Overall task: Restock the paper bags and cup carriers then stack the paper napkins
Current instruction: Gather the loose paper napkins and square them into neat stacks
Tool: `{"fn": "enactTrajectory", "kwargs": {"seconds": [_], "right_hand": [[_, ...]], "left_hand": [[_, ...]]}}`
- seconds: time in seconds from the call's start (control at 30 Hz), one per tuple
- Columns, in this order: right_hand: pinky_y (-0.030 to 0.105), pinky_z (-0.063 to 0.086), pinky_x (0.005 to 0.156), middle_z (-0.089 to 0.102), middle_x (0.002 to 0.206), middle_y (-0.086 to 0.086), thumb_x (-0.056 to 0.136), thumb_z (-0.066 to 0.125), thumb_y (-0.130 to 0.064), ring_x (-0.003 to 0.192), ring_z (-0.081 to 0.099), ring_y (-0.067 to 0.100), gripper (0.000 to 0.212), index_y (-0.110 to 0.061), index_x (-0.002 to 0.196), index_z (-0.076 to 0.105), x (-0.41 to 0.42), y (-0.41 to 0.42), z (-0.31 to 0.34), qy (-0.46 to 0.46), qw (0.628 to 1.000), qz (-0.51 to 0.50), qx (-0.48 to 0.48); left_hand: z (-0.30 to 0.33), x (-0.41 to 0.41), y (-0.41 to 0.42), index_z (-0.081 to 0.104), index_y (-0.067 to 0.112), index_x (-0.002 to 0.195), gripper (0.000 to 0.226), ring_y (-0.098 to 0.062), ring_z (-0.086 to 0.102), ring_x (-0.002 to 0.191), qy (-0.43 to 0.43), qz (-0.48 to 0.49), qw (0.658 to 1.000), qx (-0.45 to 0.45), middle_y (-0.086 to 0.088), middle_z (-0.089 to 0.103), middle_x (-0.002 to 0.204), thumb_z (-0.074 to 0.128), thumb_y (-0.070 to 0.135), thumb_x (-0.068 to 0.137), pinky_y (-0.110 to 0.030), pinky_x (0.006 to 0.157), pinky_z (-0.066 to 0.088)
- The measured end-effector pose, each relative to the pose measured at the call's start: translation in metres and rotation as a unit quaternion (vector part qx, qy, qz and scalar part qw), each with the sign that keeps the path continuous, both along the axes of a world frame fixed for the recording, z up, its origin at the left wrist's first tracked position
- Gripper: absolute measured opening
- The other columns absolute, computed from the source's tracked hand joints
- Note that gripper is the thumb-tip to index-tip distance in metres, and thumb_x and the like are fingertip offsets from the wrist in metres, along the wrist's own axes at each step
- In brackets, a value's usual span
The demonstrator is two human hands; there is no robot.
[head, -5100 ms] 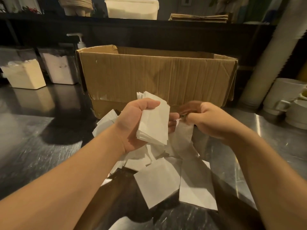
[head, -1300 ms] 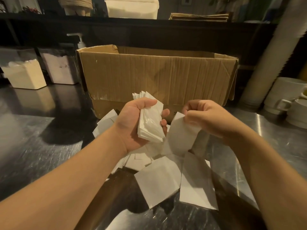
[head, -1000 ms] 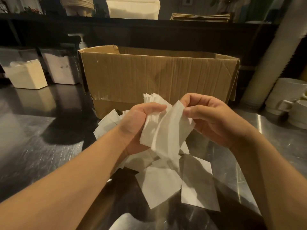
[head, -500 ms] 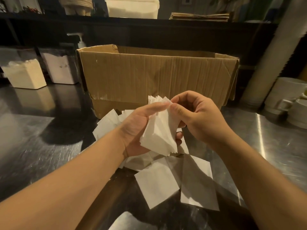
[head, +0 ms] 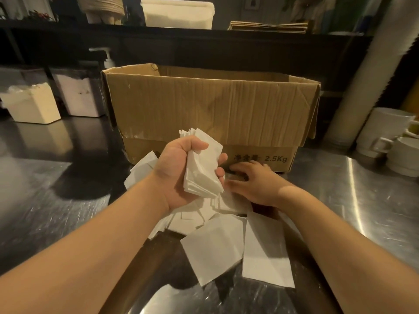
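My left hand grips a stack of white paper napkins upright above the steel counter. Loose napkins lie scattered in a pile on the counter below and in front of me. My right hand reaches down onto the far side of that pile, fingers spread and touching the napkins next to the cardboard box. The box stands open right behind the pile; its inside is hidden from this angle.
White containers and a pump bottle stand at the back left. White mugs sit at the right beside a tall stack of cups. Flat brown paper bags lie on the rear shelf.
My right hand added one napkin to the stack in my left hand, let go, and dropped down to the pile near the box. The left hand kept its grip.
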State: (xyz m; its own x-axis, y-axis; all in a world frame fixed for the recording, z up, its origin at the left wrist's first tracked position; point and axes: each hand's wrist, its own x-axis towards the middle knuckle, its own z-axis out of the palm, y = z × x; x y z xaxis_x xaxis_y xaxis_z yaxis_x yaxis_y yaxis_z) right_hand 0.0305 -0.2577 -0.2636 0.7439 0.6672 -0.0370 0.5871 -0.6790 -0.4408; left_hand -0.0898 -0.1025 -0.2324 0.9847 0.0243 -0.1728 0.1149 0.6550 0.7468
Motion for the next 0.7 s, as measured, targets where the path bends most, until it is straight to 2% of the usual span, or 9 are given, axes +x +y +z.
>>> {"fn": "enactTrajectory", "kwargs": {"seconds": [0.1,0.2,0.27,0.3,0.37,0.47,0.53,0.6,0.7], "right_hand": [[0.046,0.045,0.103,0.062,0.114,-0.018,0.075,0.061,-0.071,0.11,0.056,0.015,0.042,-0.046,0.108,0.064,-0.003,0.005,0.001,0.02,1.0,0.023,0.001],[0.03,0.052,0.084,0.064,0.101,-0.015,0.082,0.073,-0.053,0.094,0.06,0.009,0.033,-0.035,0.108,0.062,-0.003,0.003,0.004,0.065,0.996,0.012,0.052],[0.022,0.048,0.07,0.064,0.098,-0.014,0.088,0.073,-0.043,0.088,0.06,0.008,0.023,-0.034,0.105,0.062,-0.002,0.002,0.005,0.091,0.991,-0.001,0.1],[0.021,0.047,0.068,0.064,0.097,-0.014,0.09,0.072,-0.039,0.087,0.06,0.008,0.016,-0.036,0.102,0.062,-0.002,0.001,0.006,0.089,0.989,-0.01,0.117],[0.024,0.049,0.071,0.065,0.096,-0.014,0.094,0.067,-0.035,0.086,0.06,0.009,0.007,-0.04,0.095,0.063,-0.001,-0.001,0.008,0.075,0.989,-0.023,0.129],[0.028,0.052,0.081,0.066,0.097,-0.014,0.097,0.064,-0.032,0.09,0.061,0.009,0.006,-0.038,0.098,0.064,-0.001,-0.005,0.014,0.048,0.988,-0.039,0.139],[0.026,0.049,0.074,0.066,0.099,-0.012,0.098,0.065,-0.031,0.09,0.06,0.009,0.006,-0.035,0.103,0.066,-0.002,-0.01,0.02,0.053,0.982,-0.052,0.174],[0.024,0.046,0.068,0.068,0.097,-0.007,0.098,0.065,-0.027,0.09,0.062,0.013,0.005,-0.029,0.101,0.069,-0.003,-0.015,0.026,0.091,0.964,-0.056,0.244],[0.031,0.05,0.07,0.069,0.092,0.002,0.095,0.065,-0.018,0.089,0.065,0.024,0.005,-0.019,0.092,0.069,-0.008,-0.023,0.039,0.165,0.918,-0.042,0.36]], "left_hand": [[0.001,0.0,0.001,0.049,0.009,0.136,0.06,-0.026,0.056,0.071,0.004,0.0,1.0,0.007,-0.015,0.062,0.098,0.055,0.022,0.078,-0.039,0.074,0.048],[0.001,0.0,0.001,0.05,0.009,0.135,0.059,-0.026,0.056,0.072,0.008,0.005,1.0,0.002,-0.015,0.063,0.098,0.054,0.022,0.078,-0.039,0.074,0.048],[0.001,0.0,0.001,0.051,0.009,0.133,0.056,-0.026,0.055,0.072,0.01,0.007,1.0,-0.001,-0.015,0.062,0.097,0.055,0.022,0.078,-0.039,0.074,0.047],[0.001,0.0,0.001,0.051,0.01,0.132,0.055,-0.026,0.055,0.071,0.009,0.007,1.0,-0.004,-0.015,0.062,0.097,0.054,0.021,0.079,-0.039,0.074,0.047],[0.001,-0.001,0.0,0.051,0.01,0.13,0.05,-0.026,0.055,0.07,0.007,0.009,1.0,-0.009,-0.016,0.062,0.096,0.053,0.021,0.081,-0.039,0.075,0.047],[0.002,-0.002,0.0,0.054,0.008,0.126,0.042,-0.026,0.054,0.071,0.01,0.021,0.999,-0.023,-0.017,0.062,0.097,0.051,0.021,0.086,-0.038,0.076,0.047],[0.004,-0.002,0.0,0.054,0.007,0.127,0.046,-0.026,0.054,0.071,0.01,0.02,0.999,-0.04,-0.018,0.064,0.101,0.054,0.021,0.083,-0.038,0.077,0.047],[0.004,0.0,0.0,0.055,0.005,0.126,0.05,-0.026,0.054,0.07,0.008,0.02,0.999,-0.049,-0.019,0.065,0.103,0.056,0.02,0.078,-0.039,0.076,0.047],[0.006,-0.002,0.0,0.057,0.005,0.125,0.051,-0.025,0.054,0.07,0.011,0.028,0.999,-0.031,-0.018,0.066,0.1,0.057,0.02,0.076,-0.038,0.075,0.047]]}}
